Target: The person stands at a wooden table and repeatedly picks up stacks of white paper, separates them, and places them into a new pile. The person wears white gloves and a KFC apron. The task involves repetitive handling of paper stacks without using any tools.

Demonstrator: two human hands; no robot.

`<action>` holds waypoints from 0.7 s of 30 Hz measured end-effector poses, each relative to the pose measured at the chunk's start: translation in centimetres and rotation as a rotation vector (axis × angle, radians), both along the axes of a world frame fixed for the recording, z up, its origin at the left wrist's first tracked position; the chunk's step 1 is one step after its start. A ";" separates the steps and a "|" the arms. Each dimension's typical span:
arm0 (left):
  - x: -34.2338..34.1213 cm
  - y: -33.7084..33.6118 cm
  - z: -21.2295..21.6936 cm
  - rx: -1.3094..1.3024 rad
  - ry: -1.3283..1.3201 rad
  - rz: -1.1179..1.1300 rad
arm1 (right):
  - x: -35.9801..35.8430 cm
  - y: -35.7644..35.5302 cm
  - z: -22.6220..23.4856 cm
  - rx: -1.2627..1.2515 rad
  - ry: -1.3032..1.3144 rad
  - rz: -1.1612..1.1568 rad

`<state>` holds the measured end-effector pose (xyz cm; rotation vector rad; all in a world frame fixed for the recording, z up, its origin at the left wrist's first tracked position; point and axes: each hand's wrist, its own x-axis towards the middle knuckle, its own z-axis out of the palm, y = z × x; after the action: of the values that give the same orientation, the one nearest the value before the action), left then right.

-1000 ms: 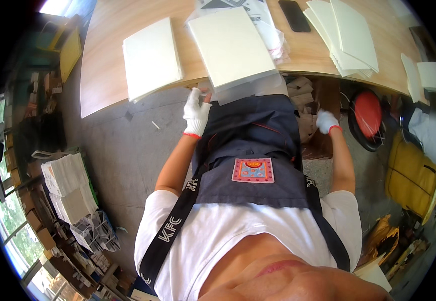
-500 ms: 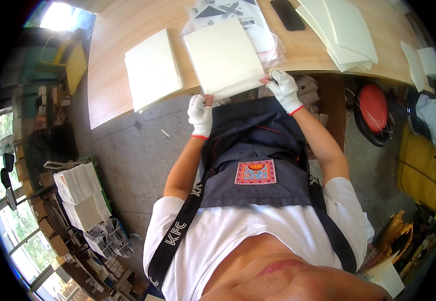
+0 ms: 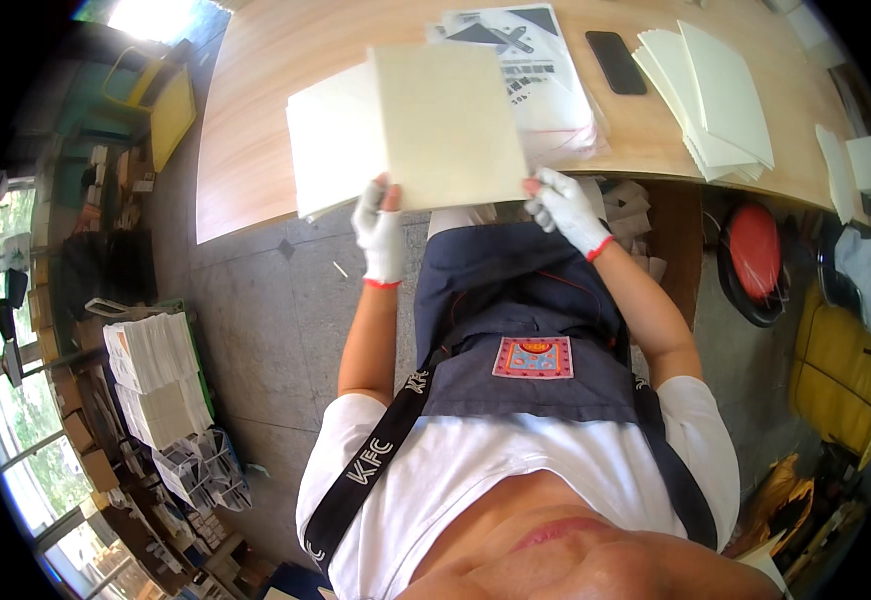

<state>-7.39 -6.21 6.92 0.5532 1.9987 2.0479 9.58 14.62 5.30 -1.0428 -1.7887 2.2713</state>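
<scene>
A flat rectangular pack of cream paper [image 3: 452, 125] is held by its near corners between my two gloved hands. My left hand [image 3: 379, 232] pinches the near left corner, thumb and fingers bare at the tips. At the near right corner, my right hand [image 3: 562, 208] grips the edge with its thumb on top. The pack partly covers a stack of white paper [image 3: 335, 140] lying at the table's front edge. To the right of the pack lie clear plastic bags with black print [image 3: 545, 85].
The wooden table [image 3: 245, 130] also bears a black phone [image 3: 615, 62] and a fanned pile of cream sheets [image 3: 720, 100]. A red-seated stool [image 3: 752, 250] stands right of me, near a yellow bag [image 3: 840, 360]. Bundled paper stacks [image 3: 155, 380] stand on the left.
Both hands have shifted the cream pack leftward relative to the table, from over the printed bags to overlapping the white stack. More of the printed bags shows now.
</scene>
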 end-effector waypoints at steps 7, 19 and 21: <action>-11.0 -8.0 -0.2 -0.291 0.360 0.244 | -13.5 -5.8 2.7 0.220 0.121 0.222; -11.4 -8.6 -2.8 -0.602 0.444 0.377 | -3.5 0.1 4.5 0.041 0.271 0.013; -11.3 -8.8 -3.7 -0.640 0.618 0.527 | 1.1 4.8 5.1 0.207 0.258 -0.329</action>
<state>-18.73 -15.04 3.24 0.6035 3.2623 1.3646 10.66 19.41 10.36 -0.8842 -1.5743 1.8840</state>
